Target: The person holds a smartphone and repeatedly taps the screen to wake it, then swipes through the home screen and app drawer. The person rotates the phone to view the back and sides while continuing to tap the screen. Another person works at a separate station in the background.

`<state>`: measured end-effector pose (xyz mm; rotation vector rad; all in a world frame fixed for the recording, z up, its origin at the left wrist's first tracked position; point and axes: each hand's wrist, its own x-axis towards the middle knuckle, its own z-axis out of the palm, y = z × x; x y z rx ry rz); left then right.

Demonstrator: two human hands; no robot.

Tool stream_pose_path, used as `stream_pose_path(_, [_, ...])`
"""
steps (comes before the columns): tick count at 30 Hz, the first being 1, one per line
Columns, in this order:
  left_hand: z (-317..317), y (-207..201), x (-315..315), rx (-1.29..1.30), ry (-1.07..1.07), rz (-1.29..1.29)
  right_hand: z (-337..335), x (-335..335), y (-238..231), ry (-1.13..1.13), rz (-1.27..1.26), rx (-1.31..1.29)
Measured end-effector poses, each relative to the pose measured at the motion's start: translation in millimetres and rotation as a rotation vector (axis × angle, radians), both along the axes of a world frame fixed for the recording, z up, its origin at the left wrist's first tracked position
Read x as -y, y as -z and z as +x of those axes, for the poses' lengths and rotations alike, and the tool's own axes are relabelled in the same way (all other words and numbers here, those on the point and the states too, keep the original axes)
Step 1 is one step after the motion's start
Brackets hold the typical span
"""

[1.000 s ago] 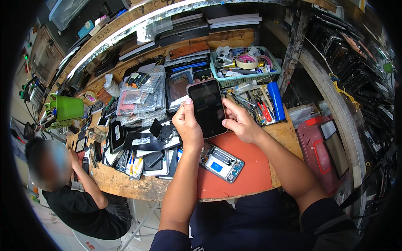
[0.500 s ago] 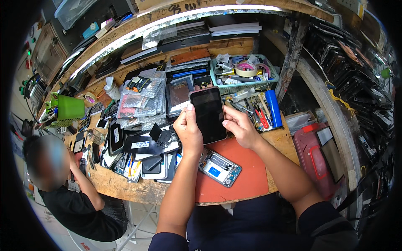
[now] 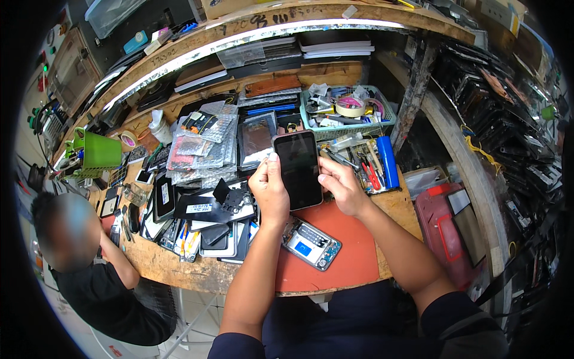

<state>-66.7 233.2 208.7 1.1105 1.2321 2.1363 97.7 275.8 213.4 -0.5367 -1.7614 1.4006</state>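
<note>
A smartphone (image 3: 298,170) with a dark screen is held upright above the bench, its face toward me. My left hand (image 3: 270,188) grips its left edge, thumb along the side. On the opposite edge, my right hand (image 3: 342,182) closes with thumb and bent fingers. Below the held phone, an opened phone (image 3: 311,244) with bare inner parts and a blue patch lies on the red work mat (image 3: 353,257). Part of that opened phone is hidden behind my left wrist.
Stacked phone parts (image 3: 209,209) and bubble-wrapped packets (image 3: 203,140) crowd the left. Behind stands a teal basket (image 3: 350,128) of tapes and tubes, with hand tools (image 3: 372,170) and a blue cylinder (image 3: 387,163) nearer. A person (image 3: 101,287) sits at far left, beside a green bin (image 3: 100,151).
The view has shifted slightly. Both hands still hold the smartphone in nearly the same place, and the opened phone stays on the mat.
</note>
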Motion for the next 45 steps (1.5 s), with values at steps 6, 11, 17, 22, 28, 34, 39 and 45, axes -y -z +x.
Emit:
stream_pose_path(6, [0.1, 0.9, 0.3, 0.018, 0.012, -0.021, -0.7, -0.1, 1.7, 0.01, 0.04, -0.033])
stream_pose_path(11, [-0.2, 1.1, -0.8, 0.007, 0.005, -0.022, -0.2, -3.7, 6.5, 0.031, 0.041, -0.019])
stream_pose_path(17, [-0.7, 0.9, -0.6, 0.004, -0.002, -0.028, -2.3, -3.0, 4.0, 0.076, 0.115, -0.015])
stream_pose_path(22, [-1.3, 1.9, -1.3, 0.021, 0.003, -0.047, 0.4, -5.7, 6.9, 0.098, 0.115, 0.072])
stream_pose_path(28, [3.7, -5.0, 1.3, 0.017, -0.003, -0.026, -3.8, -8.2, 17.1, 0.151, 0.125, 0.046])
stream_pose_path(34, [-6.6, 2.5, -1.3, 0.036, 0.087, -0.023, -4.5, -8.0, 13.4, 0.191, 0.236, 0.084])
stream_pose_path(39, [-2.1, -0.8, -0.4, 0.027, 0.055, -0.037, -3.0, -5.1, 9.0, 0.191, 0.199, 0.091])
stream_pose_path(45, [-8.4, 3.3, -3.4, 0.033, 0.062, -0.052, -12.6, -6.6, 16.0, 0.204, 0.269, -0.083])
